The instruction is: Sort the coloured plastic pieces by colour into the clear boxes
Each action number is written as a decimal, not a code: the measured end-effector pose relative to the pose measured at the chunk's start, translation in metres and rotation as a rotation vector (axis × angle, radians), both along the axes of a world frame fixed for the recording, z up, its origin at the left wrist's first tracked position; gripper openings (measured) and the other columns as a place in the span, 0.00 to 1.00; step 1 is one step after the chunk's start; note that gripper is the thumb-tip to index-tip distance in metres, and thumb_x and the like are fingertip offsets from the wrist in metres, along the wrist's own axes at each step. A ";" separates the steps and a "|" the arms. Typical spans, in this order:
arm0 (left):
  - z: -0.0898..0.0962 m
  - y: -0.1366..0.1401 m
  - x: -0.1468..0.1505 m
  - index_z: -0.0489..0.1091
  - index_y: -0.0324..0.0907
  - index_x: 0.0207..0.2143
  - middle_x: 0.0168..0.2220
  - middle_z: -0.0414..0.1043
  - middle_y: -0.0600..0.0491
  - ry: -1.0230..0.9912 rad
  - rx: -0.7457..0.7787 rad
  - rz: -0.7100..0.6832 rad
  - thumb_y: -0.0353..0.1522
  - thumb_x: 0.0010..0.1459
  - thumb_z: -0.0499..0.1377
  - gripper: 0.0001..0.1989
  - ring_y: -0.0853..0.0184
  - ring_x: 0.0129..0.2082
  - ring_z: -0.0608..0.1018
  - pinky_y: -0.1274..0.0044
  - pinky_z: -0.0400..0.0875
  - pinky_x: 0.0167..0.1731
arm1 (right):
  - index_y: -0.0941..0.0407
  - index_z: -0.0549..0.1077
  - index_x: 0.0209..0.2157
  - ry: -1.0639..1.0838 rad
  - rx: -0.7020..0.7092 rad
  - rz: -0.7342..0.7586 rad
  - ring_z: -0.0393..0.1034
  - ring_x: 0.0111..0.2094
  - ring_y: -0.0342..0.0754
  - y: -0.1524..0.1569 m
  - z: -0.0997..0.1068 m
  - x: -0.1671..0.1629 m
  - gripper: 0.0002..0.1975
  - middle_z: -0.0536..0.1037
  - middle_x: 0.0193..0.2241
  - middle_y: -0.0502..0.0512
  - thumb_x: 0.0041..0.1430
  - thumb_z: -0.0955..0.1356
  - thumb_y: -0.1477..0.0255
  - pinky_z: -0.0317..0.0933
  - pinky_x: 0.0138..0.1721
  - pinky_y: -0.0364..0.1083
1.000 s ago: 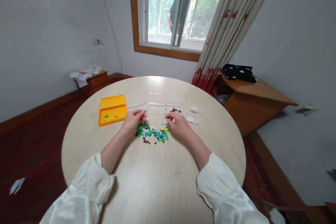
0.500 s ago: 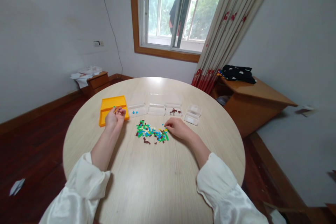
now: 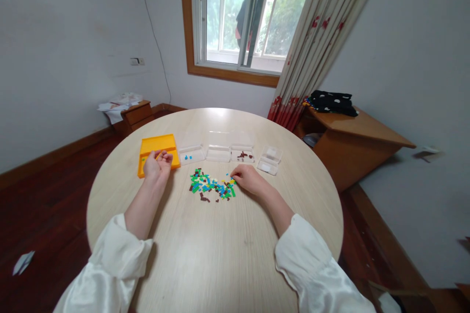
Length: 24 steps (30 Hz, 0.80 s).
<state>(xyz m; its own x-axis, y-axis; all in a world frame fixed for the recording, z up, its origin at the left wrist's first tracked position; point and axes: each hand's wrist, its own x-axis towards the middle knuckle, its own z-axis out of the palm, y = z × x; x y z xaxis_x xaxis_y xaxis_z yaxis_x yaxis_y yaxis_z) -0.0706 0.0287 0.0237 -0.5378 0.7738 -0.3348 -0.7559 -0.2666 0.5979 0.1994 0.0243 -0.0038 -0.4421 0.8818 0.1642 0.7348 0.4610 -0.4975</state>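
My left hand (image 3: 157, 166) is over the front of the yellow box (image 3: 158, 143), palm turned up. Its fingers are loosely curled and apart, with nothing visible in them. A small green brick (image 3: 143, 160) lies in the box's left part. At the right edge of the pile of small toy bricks (image 3: 210, 185), my right hand (image 3: 246, 177) rests with thumb and fingers pinched together. Whatever is between those fingertips is too small to make out. Green, blue, brown, yellow and white pieces are mixed in the pile.
Behind the pile stand clear plastic boxes: one with a few blue bricks (image 3: 187, 157), an open clear box (image 3: 219, 153), one with brown bricks (image 3: 243, 156), and another clear box (image 3: 269, 161) at the right. All are on a round wooden table (image 3: 213, 254).
The green brick at my left fingertips has gone from the hand and now lies in the yellow box. My left hand has shifted slightly left. My right hand has barely moved.
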 end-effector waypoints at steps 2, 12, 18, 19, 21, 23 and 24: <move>-0.001 0.001 0.003 0.57 0.40 0.22 0.21 0.58 0.57 0.022 0.007 -0.006 0.26 0.61 0.44 0.14 0.78 0.17 0.62 0.87 0.61 0.17 | 0.59 0.79 0.30 0.005 -0.003 -0.031 0.72 0.33 0.46 0.000 0.000 0.000 0.11 0.80 0.31 0.57 0.51 0.65 0.82 0.62 0.38 0.42; -0.006 0.001 0.010 0.58 0.40 0.23 0.19 0.58 0.58 0.034 -0.022 -0.048 0.27 0.60 0.46 0.12 0.77 0.16 0.63 0.86 0.61 0.17 | 0.59 0.78 0.31 0.026 -0.022 -0.067 0.72 0.32 0.45 0.003 -0.003 0.002 0.14 0.80 0.31 0.56 0.49 0.63 0.84 0.63 0.38 0.42; -0.004 0.000 0.011 0.59 0.39 0.24 0.19 0.58 0.58 -0.003 -0.026 -0.044 0.25 0.60 0.45 0.12 0.77 0.16 0.63 0.87 0.61 0.17 | 0.61 0.78 0.32 -0.019 -0.010 -0.057 0.71 0.33 0.46 0.001 0.000 0.002 0.14 0.79 0.32 0.58 0.48 0.63 0.85 0.62 0.38 0.42; -0.004 0.000 0.011 0.59 0.40 0.24 0.19 0.58 0.58 0.001 -0.025 -0.043 0.25 0.60 0.45 0.12 0.77 0.16 0.63 0.87 0.61 0.17 | 0.61 0.78 0.32 -0.024 -0.009 -0.047 0.71 0.33 0.46 0.000 0.001 0.002 0.13 0.79 0.32 0.59 0.48 0.64 0.84 0.62 0.38 0.42; -0.004 0.000 0.011 0.59 0.40 0.24 0.19 0.58 0.58 0.008 -0.027 -0.045 0.25 0.60 0.45 0.12 0.77 0.16 0.64 0.86 0.61 0.17 | 0.61 0.78 0.31 -0.030 -0.008 -0.028 0.71 0.33 0.46 0.000 0.002 0.002 0.11 0.79 0.32 0.58 0.48 0.64 0.83 0.61 0.37 0.42; -0.004 0.000 0.011 0.59 0.40 0.24 0.18 0.58 0.58 0.003 -0.029 -0.045 0.25 0.60 0.45 0.11 0.76 0.16 0.63 0.86 0.61 0.17 | 0.61 0.78 0.30 -0.027 -0.006 -0.018 0.70 0.32 0.45 -0.001 0.003 0.003 0.10 0.78 0.31 0.57 0.48 0.65 0.83 0.61 0.35 0.41; -0.004 0.000 0.011 0.59 0.40 0.24 0.18 0.58 0.58 0.000 -0.029 -0.044 0.25 0.59 0.45 0.11 0.76 0.15 0.63 0.86 0.61 0.17 | 0.60 0.78 0.30 -0.023 -0.006 -0.015 0.70 0.32 0.45 0.000 0.003 0.003 0.10 0.78 0.30 0.57 0.48 0.65 0.83 0.61 0.35 0.41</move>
